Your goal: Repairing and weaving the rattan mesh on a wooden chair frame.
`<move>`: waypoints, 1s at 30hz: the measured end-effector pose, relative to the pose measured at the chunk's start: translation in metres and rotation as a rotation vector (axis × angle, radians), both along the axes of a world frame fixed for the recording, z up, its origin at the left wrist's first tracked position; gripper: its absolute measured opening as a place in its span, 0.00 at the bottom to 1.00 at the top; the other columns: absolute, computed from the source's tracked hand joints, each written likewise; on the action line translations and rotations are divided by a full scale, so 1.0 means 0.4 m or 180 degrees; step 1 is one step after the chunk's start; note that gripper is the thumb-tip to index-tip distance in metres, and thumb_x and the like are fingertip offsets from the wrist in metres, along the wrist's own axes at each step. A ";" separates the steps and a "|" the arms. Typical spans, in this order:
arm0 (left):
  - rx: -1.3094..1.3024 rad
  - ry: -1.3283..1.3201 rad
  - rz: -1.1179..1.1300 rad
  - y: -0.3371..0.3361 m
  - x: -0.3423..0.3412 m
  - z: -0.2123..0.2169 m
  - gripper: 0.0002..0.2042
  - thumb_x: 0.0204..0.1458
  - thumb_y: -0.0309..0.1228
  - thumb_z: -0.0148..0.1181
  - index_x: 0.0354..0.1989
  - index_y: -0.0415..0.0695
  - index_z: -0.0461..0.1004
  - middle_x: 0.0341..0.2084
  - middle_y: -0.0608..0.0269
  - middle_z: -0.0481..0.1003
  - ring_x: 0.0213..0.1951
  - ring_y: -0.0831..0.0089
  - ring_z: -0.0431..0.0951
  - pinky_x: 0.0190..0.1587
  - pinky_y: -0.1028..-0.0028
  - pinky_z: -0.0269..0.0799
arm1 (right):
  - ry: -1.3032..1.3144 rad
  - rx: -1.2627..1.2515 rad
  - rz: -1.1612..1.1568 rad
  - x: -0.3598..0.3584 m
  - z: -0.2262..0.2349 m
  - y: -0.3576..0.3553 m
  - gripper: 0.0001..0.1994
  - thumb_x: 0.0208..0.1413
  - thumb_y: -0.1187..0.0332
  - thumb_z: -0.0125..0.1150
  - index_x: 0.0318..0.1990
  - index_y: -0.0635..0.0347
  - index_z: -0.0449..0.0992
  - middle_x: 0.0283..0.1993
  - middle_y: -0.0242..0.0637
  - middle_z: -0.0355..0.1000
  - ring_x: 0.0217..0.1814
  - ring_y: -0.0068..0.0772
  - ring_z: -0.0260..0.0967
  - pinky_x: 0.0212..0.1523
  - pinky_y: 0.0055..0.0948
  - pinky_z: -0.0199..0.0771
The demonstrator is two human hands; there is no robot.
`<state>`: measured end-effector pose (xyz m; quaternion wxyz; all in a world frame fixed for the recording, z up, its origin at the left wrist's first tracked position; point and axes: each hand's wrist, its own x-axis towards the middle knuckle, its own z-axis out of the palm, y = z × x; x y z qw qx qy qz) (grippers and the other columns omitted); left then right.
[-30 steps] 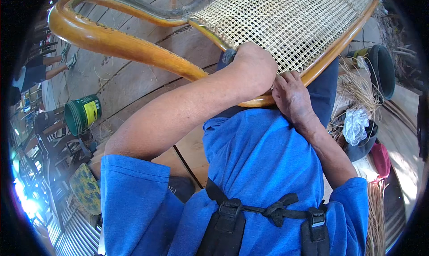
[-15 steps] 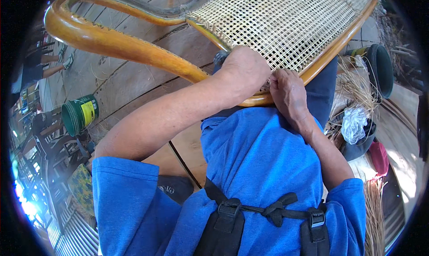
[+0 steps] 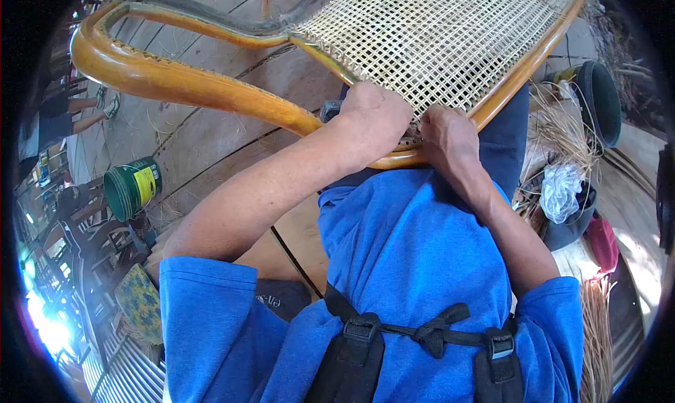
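A curved, varnished wooden chair frame (image 3: 204, 85) lies across my lap, with an open lattice of pale woven cane (image 3: 429, 34) stretched over part of it. Both hands are at the near corner of the weave. My left hand (image 3: 376, 116) is closed, its back toward me, resting against the frame at the lattice edge. Close beside it, my right hand (image 3: 451, 137) has its fingers bent and pinched at the cane's near edge, over the lower rail. The fingertips of both are largely hidden, so what they grip cannot be made out.
A green bucket (image 3: 132, 189) with a yellow label stands on the plank floor at left. To the right are a dark bucket (image 3: 598, 104), loose cane strands (image 3: 555, 132), a clear plastic bag (image 3: 560, 193), a dark red cloth (image 3: 601, 245) and a strand bundle (image 3: 596, 333).
My left hand has moved slightly left and down, opening a small gap from my right hand. My right hand stays at the same corner, its fingers a little shifted. The view has tilted slightly.
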<state>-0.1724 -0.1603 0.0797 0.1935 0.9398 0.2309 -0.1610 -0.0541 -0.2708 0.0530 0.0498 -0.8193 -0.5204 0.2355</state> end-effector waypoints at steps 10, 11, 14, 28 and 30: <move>-0.0269 0.0450 0.0239 0.018 0.023 -0.008 0.14 0.52 0.38 0.52 0.29 0.41 0.80 0.26 0.45 0.78 0.35 0.50 0.80 0.39 0.55 0.74 | 0.0276 -0.0456 0.0218 0.045 -0.024 0.043 0.11 0.51 0.64 0.53 0.32 0.59 0.79 0.30 0.49 0.76 0.36 0.50 0.75 0.38 0.44 0.73; -0.0237 0.0506 0.0174 0.021 0.024 -0.001 0.15 0.52 0.39 0.51 0.29 0.40 0.80 0.27 0.45 0.78 0.35 0.50 0.80 0.39 0.55 0.74 | 0.0344 -0.0444 0.0240 0.051 -0.024 0.040 0.11 0.51 0.64 0.54 0.32 0.59 0.78 0.30 0.49 0.76 0.35 0.50 0.75 0.38 0.43 0.73; -0.0027 0.0621 0.0004 0.035 0.016 0.029 0.16 0.52 0.39 0.51 0.29 0.39 0.80 0.27 0.45 0.78 0.35 0.51 0.80 0.39 0.56 0.74 | 0.1060 -0.0064 0.0223 0.086 -0.018 0.030 0.11 0.51 0.61 0.57 0.33 0.60 0.78 0.30 0.48 0.76 0.34 0.48 0.75 0.36 0.41 0.73; -0.1016 -0.0172 0.2058 -0.052 -0.005 -0.017 0.13 0.51 0.35 0.54 0.36 0.37 0.74 0.32 0.39 0.75 0.38 0.44 0.76 0.43 0.53 0.69 | 0.1534 -0.0171 0.0456 0.151 -0.031 0.058 0.08 0.51 0.66 0.59 0.34 0.62 0.76 0.28 0.44 0.75 0.31 0.41 0.74 0.33 0.38 0.72; -0.1215 -0.0195 0.2232 -0.072 0.004 -0.039 0.13 0.50 0.36 0.57 0.35 0.36 0.74 0.32 0.40 0.76 0.38 0.45 0.76 0.43 0.55 0.70 | 0.1830 -0.0041 0.0344 0.171 -0.033 0.059 0.08 0.51 0.68 0.60 0.34 0.65 0.76 0.27 0.43 0.74 0.30 0.36 0.74 0.32 0.35 0.72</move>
